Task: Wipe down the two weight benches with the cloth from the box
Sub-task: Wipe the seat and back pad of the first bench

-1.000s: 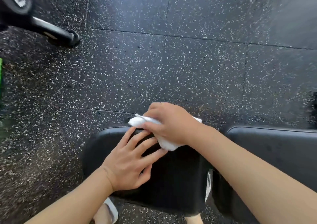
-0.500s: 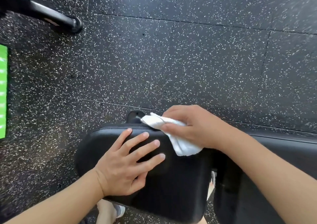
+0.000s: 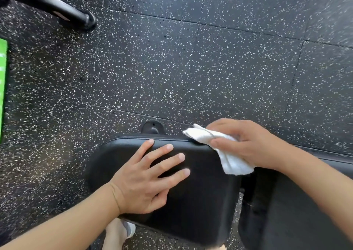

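White terry cloth (image 3: 227, 150), bunched into a loose wad, is pinched in the right hand (image 3: 252, 144); that grip is curled round the fabric, thumb below and fingers over the top, with one corner poking out to the left and a tail hanging down toward the gap beside the seat pad (image 3: 200, 202). The cloth is pressed against the far right corner of this black vinyl pad, right at its rounded edge. The left hand (image 3: 147, 179) is laid flat on the pad, fingers spread and straight, nothing held, apparently to steady it. The pad's unwiped face lies to the left of and nearer than the cloth, under and around the flat hand, so the coming stroke is judged to run back across the pad toward the left hand, which is likely to need lifting out of the way. The longer back pad (image 3: 305, 211) lies to the right, across a narrow gap, its long axis running off to the right beneath the right forearm. A speckled rubber floor (image 3: 191, 68) is seen beyond.
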